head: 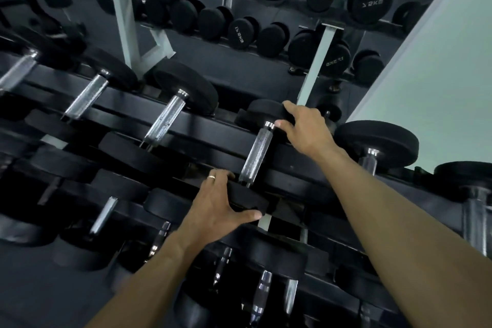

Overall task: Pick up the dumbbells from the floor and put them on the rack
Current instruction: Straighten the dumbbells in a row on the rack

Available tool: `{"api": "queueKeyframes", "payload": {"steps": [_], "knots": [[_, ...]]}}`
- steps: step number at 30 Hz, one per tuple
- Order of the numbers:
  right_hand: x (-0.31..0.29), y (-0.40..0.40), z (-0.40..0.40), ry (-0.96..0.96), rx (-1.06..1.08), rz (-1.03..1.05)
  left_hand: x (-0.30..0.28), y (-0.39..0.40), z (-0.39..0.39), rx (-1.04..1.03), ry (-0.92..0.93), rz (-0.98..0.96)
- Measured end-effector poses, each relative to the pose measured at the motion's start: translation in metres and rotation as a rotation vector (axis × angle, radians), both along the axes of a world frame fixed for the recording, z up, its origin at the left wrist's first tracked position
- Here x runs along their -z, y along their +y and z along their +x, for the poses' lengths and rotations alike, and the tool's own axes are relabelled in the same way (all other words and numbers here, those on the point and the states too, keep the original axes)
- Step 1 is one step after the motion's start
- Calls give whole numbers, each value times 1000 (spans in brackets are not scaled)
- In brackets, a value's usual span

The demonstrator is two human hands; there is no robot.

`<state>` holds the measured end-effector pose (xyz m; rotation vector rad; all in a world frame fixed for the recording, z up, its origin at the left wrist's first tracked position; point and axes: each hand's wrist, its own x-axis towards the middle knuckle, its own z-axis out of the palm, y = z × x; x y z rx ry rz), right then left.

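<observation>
A black dumbbell with a knurled chrome handle [257,153] lies across the top rails of the black rack [207,128]. My left hand [218,205] grips its near black head, fingers over the top and thumb along the front. My right hand [300,125] grips its far head, fingers wrapped over the rim and thumb by the handle's collar. Both forearms reach in from the lower right.
Several other dumbbells [166,114] sit on the top rail to the left, one more dumbbell [375,144] to the right, and lower tiers hold more. A mirror [239,8] behind the rack reflects it and my hands. A pale wall [431,74] stands at right.
</observation>
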<state>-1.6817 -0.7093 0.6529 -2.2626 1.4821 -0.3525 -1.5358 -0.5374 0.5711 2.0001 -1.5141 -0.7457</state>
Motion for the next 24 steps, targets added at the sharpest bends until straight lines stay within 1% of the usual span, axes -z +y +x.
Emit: {"api": "queueKeyframes", "payload": {"steps": [5, 13, 15, 17, 20, 24], "knots": [[-1, -7, 2, 33, -42, -15, 4, 2, -13, -66, 38, -29], [-4, -6, 8, -28, -2, 66, -2, 3, -6, -71, 86, 49], [-10, -3, 10, -12, 14, 82, -5, 4, -5, -65, 86, 62], [-10, -1, 16, 64, -4, 35, -8, 7, -4, -57, 76, 59], [-8, 6, 29, 143, -1, -34, -16, 16, 0, -40, 8, 23], [-9, 19, 62, 105, -54, -115, -34, 29, 25, -74, -26, -77]]}}
